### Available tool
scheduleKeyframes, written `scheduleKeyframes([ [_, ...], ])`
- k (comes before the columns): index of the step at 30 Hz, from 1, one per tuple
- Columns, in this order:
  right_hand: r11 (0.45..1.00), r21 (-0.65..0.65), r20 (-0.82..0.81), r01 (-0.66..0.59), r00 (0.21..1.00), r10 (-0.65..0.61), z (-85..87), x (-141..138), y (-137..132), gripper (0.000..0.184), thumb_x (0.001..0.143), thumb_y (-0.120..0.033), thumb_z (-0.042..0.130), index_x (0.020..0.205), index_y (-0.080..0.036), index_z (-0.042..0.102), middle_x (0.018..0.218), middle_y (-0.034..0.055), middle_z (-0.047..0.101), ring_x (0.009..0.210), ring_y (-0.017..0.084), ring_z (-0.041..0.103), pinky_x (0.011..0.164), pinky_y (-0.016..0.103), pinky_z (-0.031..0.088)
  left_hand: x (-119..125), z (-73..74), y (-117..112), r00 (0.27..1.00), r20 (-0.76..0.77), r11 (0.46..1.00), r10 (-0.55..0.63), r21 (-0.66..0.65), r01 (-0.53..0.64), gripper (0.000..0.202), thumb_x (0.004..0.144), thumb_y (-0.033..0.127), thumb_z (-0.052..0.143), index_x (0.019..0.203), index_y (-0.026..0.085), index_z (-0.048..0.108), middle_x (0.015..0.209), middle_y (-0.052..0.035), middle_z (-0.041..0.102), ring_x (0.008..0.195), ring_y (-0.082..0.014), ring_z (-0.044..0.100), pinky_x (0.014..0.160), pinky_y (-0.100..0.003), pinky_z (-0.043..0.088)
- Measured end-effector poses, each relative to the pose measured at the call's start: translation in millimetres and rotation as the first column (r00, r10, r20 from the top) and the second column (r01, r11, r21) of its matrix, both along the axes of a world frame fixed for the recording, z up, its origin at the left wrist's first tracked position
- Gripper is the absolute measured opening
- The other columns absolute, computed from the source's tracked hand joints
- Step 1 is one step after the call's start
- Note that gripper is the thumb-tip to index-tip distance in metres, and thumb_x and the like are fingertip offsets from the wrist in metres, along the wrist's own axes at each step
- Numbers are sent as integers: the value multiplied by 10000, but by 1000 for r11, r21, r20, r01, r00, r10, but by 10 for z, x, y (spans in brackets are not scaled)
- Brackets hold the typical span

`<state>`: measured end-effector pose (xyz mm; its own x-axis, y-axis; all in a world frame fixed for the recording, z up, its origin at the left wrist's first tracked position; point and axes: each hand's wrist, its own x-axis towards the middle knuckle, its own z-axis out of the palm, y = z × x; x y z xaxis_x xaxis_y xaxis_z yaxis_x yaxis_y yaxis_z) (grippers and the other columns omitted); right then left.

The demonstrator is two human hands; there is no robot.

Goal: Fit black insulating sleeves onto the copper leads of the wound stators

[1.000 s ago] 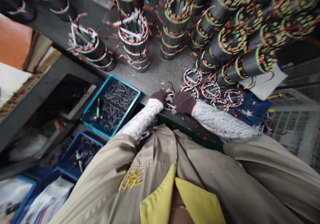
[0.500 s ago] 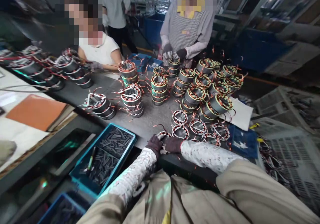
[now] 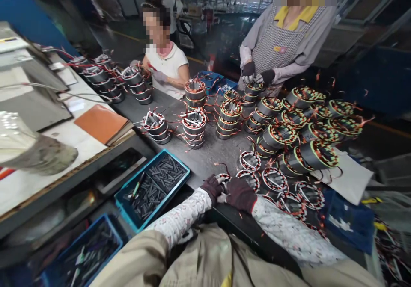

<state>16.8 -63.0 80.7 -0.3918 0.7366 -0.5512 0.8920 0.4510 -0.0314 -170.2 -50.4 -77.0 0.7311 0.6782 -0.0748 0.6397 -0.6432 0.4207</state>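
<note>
Both my hands wear dark gloves and rest at the near edge of a grey work table (image 3: 210, 152). My left hand (image 3: 212, 188) and my right hand (image 3: 239, 193) close together around a small stator ring (image 3: 222, 179) wound with copper wire, fingers curled on it. More flat stator rings (image 3: 272, 179) lie in rows just right of my hands. Patterned white sleeves cover my forearms.
Stacks of wound stators (image 3: 194, 128) and a pile of green-banded ones (image 3: 305, 128) fill the table. A teal bin of dark sticks (image 3: 154, 186) and a blue bin (image 3: 86, 248) sit at my left. Two people (image 3: 282, 34) work across the table.
The view has swung up from straight down to across the table, bringing the people opposite into sight. My hands stay closed on the same ring at the table edge.
</note>
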Motion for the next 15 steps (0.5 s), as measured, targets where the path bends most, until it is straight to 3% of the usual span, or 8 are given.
scheduleKeyframes([
  [2, 996, -14, 26, -93, 995, 94, -20, -28, 30, 442, 1101, -359, 702, 1394, -95, 903, 1425, 298, 871, 1362, 427, 826, 1102, 479, 641, 8, 47, 8, 1000, -19, 1000, 12, -7, -12, 508, 943, 519, 992, 1359, 230, 959, 1766, -214, 741, 1708, -449, 645, 1480, -649, 457],
  [5, 981, -42, 16, -188, 982, 188, -86, -75, 72, 377, 1121, -217, 623, 1282, -83, 937, 1330, 301, 892, 1323, 412, 846, 1076, 474, 644, 18, 102, 20, 999, -41, 999, 33, -34, -34, 554, 909, 588, 1021, 1294, 193, 972, 1738, -249, 753, 1695, -463, 654, 1485, -625, 461],
  [8, 978, -42, 10, -204, 979, 204, -171, -90, 106, 387, 1119, -164, 601, 1280, -75, 942, 1323, 302, 897, 1312, 415, 860, 1059, 478, 655, 32, 104, 24, 999, -25, 999, 29, -33, -30, 549, 893, 598, 1042, 1248, 187, 967, 1736, -248, 757, 1683, -461, 670, 1489, -628, 458],
  [11, 979, -51, 2, -198, 980, 198, -277, -77, 129, 372, 1128, -184, 614, 1258, -102, 952, 1275, 259, 918, 1224, 385, 890, 979, 434, 667, 47, 77, 33, 1000, 8, 1000, 11, 25, -12, 438, 987, 565, 962, 1217, 192, 957, 1712, -243, 776, 1657, -438, 696, 1478, -645, 463],
  [15, 977, -46, -59, -206, 977, 203, -452, -39, 99, 267, 1047, -113, 705, 1103, -144, 964, 1141, 203, 937, 1097, 319, 915, 892, 341, 656, 25, 82, 52, 999, 5, 998, -36, 54, 36, 464, 1061, 613, 862, 1256, 204, 961, 1693, -228, 792, 1626, -422, 728, 1443, -607, 521],
])
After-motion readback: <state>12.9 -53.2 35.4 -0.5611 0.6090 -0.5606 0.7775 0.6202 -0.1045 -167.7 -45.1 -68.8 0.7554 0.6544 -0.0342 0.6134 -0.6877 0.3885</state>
